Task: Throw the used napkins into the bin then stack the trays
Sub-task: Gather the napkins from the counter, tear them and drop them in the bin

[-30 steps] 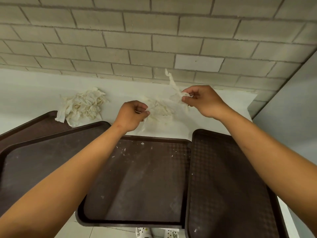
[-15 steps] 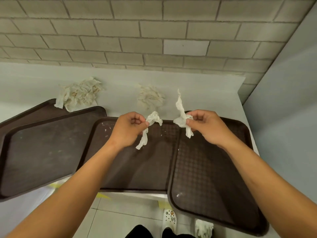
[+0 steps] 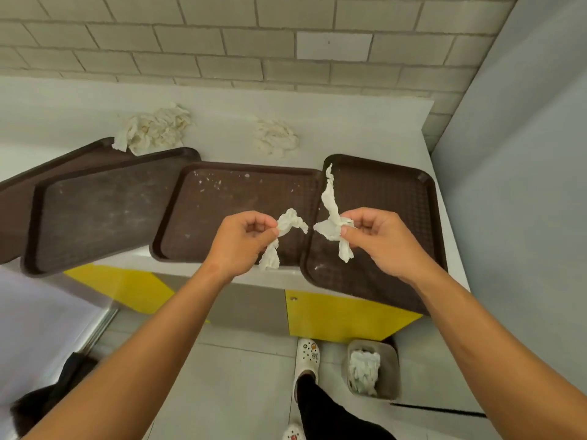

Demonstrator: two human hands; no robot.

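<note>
Nearest to me, below my right forearm, the bin (image 3: 392,369) stands on the floor with crumpled napkins (image 3: 364,369) already inside, beside my white shoe (image 3: 307,357). Above it I hold both hands level over the counter's front edge. My left hand (image 3: 241,241) pinches a twisted napkin scrap (image 3: 281,238) between thumb and fingertips, its tail hanging down. My right hand (image 3: 378,239) pinches a longer napkin strip (image 3: 332,214), one end pointing up and one down. The two pieces sit just apart. Under my left hand lies the middle tray (image 3: 228,211), speckled with crumbs; under my right lies the right tray (image 3: 390,192), overhanging the counter edge. Further to the left of my left hand, two more trays (image 3: 95,208) overlap. Beyond my hands, on the white counter (image 3: 222,122), a small napkin wad (image 3: 276,141) rests behind the middle tray, and a larger napkin heap (image 3: 155,128) sits far left near the brick wall (image 3: 190,42).
</note>
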